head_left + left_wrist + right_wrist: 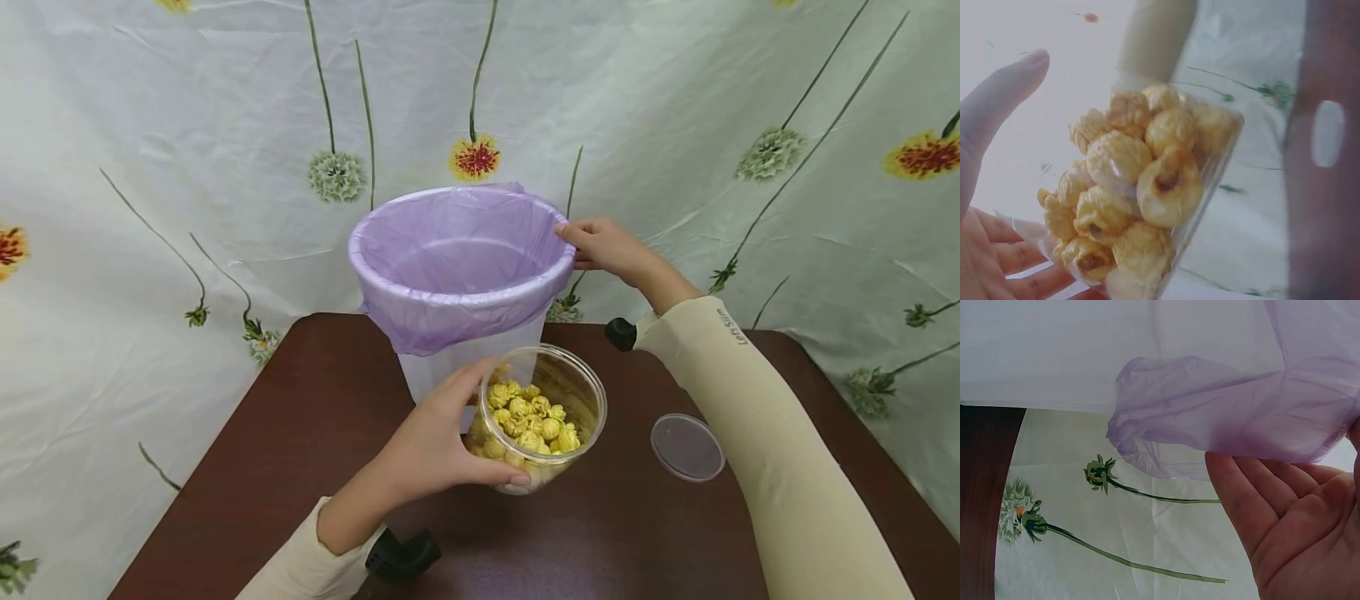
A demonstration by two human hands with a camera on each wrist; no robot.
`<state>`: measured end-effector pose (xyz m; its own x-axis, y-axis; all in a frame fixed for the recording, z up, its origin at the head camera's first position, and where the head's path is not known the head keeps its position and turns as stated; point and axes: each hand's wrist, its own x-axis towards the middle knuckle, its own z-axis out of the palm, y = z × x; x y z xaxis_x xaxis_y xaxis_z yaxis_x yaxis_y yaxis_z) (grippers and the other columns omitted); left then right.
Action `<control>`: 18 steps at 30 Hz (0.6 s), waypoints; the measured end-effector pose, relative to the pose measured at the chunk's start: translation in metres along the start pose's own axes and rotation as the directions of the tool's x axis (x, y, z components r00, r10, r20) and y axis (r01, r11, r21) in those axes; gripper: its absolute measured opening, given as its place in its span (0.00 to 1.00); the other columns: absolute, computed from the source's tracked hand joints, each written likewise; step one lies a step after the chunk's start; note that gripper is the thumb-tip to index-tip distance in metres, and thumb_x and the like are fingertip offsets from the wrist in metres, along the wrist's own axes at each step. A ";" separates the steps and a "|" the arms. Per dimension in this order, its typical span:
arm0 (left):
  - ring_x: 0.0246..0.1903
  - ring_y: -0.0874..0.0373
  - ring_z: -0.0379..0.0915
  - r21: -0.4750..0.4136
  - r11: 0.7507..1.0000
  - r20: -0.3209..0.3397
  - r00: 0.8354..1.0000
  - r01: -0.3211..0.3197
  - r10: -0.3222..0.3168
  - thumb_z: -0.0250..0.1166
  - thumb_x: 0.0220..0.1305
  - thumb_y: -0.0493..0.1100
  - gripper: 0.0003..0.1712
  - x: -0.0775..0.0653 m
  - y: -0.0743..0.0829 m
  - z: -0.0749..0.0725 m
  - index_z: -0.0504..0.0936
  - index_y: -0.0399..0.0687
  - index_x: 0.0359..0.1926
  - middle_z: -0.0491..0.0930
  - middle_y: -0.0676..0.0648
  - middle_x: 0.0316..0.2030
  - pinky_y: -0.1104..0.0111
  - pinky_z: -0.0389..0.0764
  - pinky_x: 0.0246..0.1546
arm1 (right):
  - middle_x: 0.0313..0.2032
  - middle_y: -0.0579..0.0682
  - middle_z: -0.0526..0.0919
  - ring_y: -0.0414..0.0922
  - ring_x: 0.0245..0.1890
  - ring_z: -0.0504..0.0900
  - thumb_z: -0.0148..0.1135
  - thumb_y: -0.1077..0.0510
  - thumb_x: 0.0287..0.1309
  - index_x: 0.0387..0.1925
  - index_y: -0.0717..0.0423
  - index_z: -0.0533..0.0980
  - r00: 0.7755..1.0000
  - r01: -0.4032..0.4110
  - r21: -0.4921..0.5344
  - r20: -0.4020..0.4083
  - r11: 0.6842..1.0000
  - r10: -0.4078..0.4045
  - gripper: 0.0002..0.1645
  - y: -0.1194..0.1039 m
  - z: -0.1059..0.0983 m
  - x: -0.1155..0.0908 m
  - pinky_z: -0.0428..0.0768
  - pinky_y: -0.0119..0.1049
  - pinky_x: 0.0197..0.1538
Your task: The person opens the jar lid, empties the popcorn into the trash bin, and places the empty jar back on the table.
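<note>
Above table point(300, 400) — left hand point(438, 446) tilts popcorn jar point(547, 417)

Close up, the left hand point(988, 250) cups a clear tub point(1210, 181) filled with yellow popcorn point(1138, 181), thumb raised beside it. Behind lie flowered cloth point(1241, 94) and a dark table point(1325, 206).

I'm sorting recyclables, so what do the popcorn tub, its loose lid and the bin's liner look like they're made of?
The popcorn tub looks like clear, glossy rigid plastic: the popcorn shows through its wall. The loose lid seems the same clear plastic, a thin disc with a raised rim. The liner appears to be thin translucent purple plastic film, wrinkled and folded over the bin's rim.
</note>
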<state>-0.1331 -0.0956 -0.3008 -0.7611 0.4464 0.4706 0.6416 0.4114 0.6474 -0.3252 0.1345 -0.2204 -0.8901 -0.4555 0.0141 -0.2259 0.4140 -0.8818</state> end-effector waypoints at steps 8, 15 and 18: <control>0.54 0.59 0.64 -0.042 0.995 -0.051 0.995 -0.089 0.086 0.80 0.28 0.49 0.57 0.014 0.024 -0.031 0.62 0.47 0.63 0.70 0.49 0.53 0.63 0.73 0.45 | 0.49 0.62 0.73 0.51 0.50 0.74 0.43 0.47 0.66 0.49 0.70 0.70 1.000 0.017 -0.015 -0.019 1.000 -0.017 0.29 0.001 0.002 -0.002 0.73 0.38 0.50; 0.53 0.58 0.66 -0.053 0.987 -0.137 0.980 -0.153 0.144 0.81 0.24 0.42 0.56 0.034 0.037 -0.052 0.64 0.40 0.60 0.72 0.46 0.53 0.63 0.73 0.44 | 0.35 0.54 0.77 0.43 0.38 0.77 0.44 0.46 0.65 0.36 0.66 0.74 0.998 0.042 -0.057 -0.042 0.998 -0.044 0.25 0.000 0.001 -0.001 0.75 0.35 0.44; 0.53 0.60 0.66 -0.050 0.987 -0.175 0.975 -0.149 0.139 0.80 0.28 0.42 0.54 0.044 0.040 -0.062 0.64 0.40 0.60 0.71 0.48 0.53 0.62 0.72 0.45 | 0.26 0.49 0.76 0.41 0.29 0.75 0.45 0.48 0.65 0.33 0.65 0.75 0.996 0.057 -0.073 -0.069 0.996 -0.062 0.23 0.001 0.000 -0.001 0.74 0.34 0.37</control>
<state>-0.1465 -0.1090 -0.2167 -0.6697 0.3536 0.6531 0.7425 0.2995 0.5992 -0.3240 0.1352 -0.2214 -0.8997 -0.4247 0.1011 -0.3042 0.4436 -0.8430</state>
